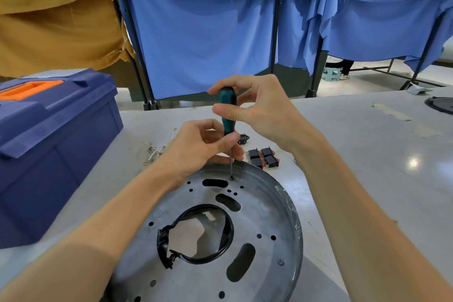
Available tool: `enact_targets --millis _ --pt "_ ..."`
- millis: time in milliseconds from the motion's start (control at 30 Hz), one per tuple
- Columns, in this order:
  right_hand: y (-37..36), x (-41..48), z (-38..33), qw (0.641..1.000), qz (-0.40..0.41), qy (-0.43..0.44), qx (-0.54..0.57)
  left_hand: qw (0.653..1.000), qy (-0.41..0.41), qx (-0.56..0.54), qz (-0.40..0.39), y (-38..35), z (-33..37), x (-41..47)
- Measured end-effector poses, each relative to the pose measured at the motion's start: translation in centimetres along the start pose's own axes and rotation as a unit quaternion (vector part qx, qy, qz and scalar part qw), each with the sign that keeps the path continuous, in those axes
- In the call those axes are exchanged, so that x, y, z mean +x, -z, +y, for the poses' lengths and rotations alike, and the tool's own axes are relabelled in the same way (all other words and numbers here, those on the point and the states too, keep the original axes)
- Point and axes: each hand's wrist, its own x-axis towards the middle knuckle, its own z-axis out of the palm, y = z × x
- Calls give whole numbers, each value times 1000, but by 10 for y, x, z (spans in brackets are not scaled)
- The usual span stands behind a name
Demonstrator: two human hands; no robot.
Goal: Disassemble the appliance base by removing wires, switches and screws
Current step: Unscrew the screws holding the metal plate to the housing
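Head cam: I'm gripping the green screwdriver (228,110) by its handle with my right hand (264,110) and pinching its shaft with my left hand (198,147). The tip is sitting in a screw (232,178) near the far rim of the metal appliance base (264,218), which is lying on the surface (367,154). Loose switches (263,157) are sitting just behind it, with wires (155,149) to the left.
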Motion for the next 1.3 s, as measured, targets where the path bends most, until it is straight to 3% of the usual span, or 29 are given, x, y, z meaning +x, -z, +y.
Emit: enact_targets --millis 233,800,1033,1300 --pt "7 1 4 999 -16 -17 34 999 2 -22 -36 1 2 -2" --pt "1 0 -2 1000 -5 8 7 1000 -8 1 8 -1 2 -1" --pt "5 2 2 999 -17 -20 46 999 0 -30 -24 3 1 -1" --pt "3 2 0 1000 18 -3 -2 1000 -6 -12 -11 3 -1 0"
